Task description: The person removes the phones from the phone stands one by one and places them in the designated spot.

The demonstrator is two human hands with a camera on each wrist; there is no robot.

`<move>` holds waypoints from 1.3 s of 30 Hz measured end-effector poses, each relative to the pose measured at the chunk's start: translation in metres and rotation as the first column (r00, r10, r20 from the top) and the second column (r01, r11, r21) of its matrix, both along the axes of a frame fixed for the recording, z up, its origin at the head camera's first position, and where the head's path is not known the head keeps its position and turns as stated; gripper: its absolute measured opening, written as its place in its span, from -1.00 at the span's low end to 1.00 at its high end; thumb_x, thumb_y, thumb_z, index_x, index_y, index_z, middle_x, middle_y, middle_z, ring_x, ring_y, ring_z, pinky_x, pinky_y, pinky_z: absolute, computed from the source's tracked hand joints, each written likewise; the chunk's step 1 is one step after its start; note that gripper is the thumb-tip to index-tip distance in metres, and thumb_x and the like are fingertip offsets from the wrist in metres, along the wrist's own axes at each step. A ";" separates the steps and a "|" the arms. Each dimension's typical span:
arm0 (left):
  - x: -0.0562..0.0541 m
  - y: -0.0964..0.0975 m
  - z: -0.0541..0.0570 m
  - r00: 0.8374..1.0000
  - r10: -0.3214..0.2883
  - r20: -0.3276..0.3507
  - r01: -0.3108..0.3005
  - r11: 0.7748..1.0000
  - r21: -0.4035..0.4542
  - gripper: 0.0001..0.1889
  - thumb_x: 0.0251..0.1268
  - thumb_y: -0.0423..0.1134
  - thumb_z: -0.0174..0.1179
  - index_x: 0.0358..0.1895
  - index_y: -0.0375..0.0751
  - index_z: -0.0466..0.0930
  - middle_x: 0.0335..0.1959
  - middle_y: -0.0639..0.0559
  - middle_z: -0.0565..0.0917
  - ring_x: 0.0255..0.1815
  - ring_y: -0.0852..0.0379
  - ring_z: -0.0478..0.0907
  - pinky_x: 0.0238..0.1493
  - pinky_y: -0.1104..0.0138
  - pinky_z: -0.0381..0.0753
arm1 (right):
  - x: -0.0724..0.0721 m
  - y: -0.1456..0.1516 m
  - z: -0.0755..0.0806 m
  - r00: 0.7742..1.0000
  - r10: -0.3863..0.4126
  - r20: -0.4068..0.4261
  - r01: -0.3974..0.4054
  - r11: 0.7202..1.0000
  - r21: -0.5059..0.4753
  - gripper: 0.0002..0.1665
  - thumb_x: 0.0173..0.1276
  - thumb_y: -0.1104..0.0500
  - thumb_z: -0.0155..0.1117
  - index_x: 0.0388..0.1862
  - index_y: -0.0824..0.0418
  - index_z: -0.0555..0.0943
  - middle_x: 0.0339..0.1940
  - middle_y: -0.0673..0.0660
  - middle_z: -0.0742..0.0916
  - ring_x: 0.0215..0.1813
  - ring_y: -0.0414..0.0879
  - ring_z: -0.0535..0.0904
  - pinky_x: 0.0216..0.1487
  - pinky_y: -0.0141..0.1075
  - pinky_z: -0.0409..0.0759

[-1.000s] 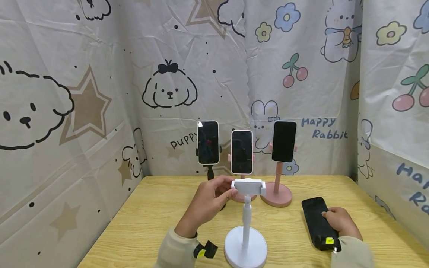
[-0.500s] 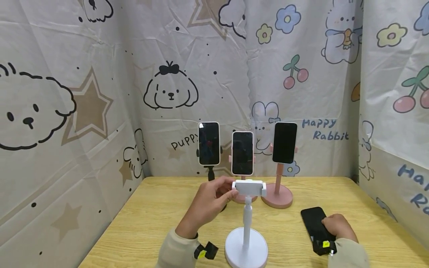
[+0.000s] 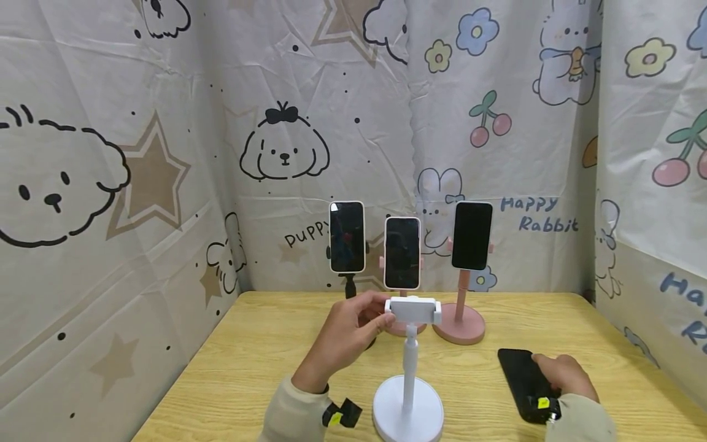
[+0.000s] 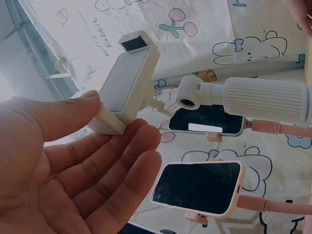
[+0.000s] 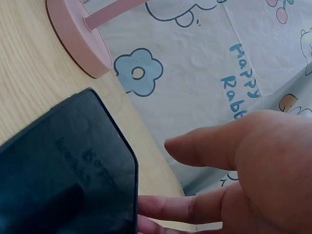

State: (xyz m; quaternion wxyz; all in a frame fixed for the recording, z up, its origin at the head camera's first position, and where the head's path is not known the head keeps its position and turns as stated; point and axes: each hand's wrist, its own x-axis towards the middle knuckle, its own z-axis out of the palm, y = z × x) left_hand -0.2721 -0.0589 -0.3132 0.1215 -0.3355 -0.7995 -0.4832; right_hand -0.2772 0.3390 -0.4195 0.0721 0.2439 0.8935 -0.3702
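Note:
My left hand pinches the left end of the clamp on a white phone stand. In the left wrist view the thumb presses one end of that clamp, with the fingertips under it; the clamp carries no phone. My right hand is at the right edge of a black smartphone, which lies screen up on the table. In the right wrist view the thumb is lifted off the smartphone, while the other fingers touch its side edge.
Behind the white stand are three phones in holders: one on a black stand, one on a short pink stand and one on a taller pink stand. A printed curtain encloses the wooden table at the back and sides.
The smartphone has come down toward the front of the table, and the right thumb has moved from its screen to its edge. The left hand keeps its pinch on the clamp.

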 end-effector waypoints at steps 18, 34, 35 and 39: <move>0.000 0.000 0.000 1.000 0.001 0.003 -0.001 1.000 -0.006 -0.70 0.32 -0.17 0.23 0.05 -0.18 0.60 -0.29 0.08 0.67 -0.39 0.22 0.55 -0.35 0.39 0.58 | 0.001 -0.001 0.009 0.995 -0.085 -0.050 0.084 0.996 -0.035 -0.42 0.44 -0.05 -0.13 -0.30 0.51 0.48 -0.54 0.20 0.52 -0.40 0.03 0.47 -0.28 -0.17 0.43; -0.004 0.002 -0.004 0.992 -0.037 0.118 0.043 0.998 -0.046 -0.54 0.25 -0.05 0.30 0.18 -0.14 0.54 -0.17 0.08 0.67 -0.30 0.21 0.60 -0.26 0.37 0.62 | 0.013 -0.024 0.058 0.953 0.110 -0.284 -0.122 0.992 -0.028 -0.15 0.48 -0.26 -0.16 0.14 0.57 0.37 -0.11 0.42 0.60 -0.10 0.20 0.55 -0.16 -0.04 0.60; -0.005 0.002 -0.005 0.991 -0.040 0.125 0.047 0.997 -0.053 -0.53 0.23 -0.05 0.31 0.18 -0.13 0.54 -0.17 0.08 0.67 -0.29 0.21 0.61 -0.26 0.37 0.62 | 0.014 -0.027 0.060 0.948 0.115 -0.298 -0.128 0.992 -0.024 -0.14 0.48 -0.26 -0.16 0.17 0.57 0.35 -0.07 0.44 0.59 -0.08 0.21 0.57 -0.13 -0.03 0.61; -0.009 0.006 -0.011 0.986 -0.053 0.158 0.066 0.995 -0.079 -0.52 0.18 -0.07 0.36 0.17 -0.07 0.55 -0.18 0.09 0.68 -0.29 0.20 0.63 -0.30 0.36 0.61 | 0.014 -0.044 0.070 0.932 0.144 -0.332 -0.156 0.988 -0.009 -0.15 0.48 -0.26 -0.12 0.22 0.55 0.33 0.01 0.49 0.58 -0.05 0.23 0.60 -0.11 -0.05 0.63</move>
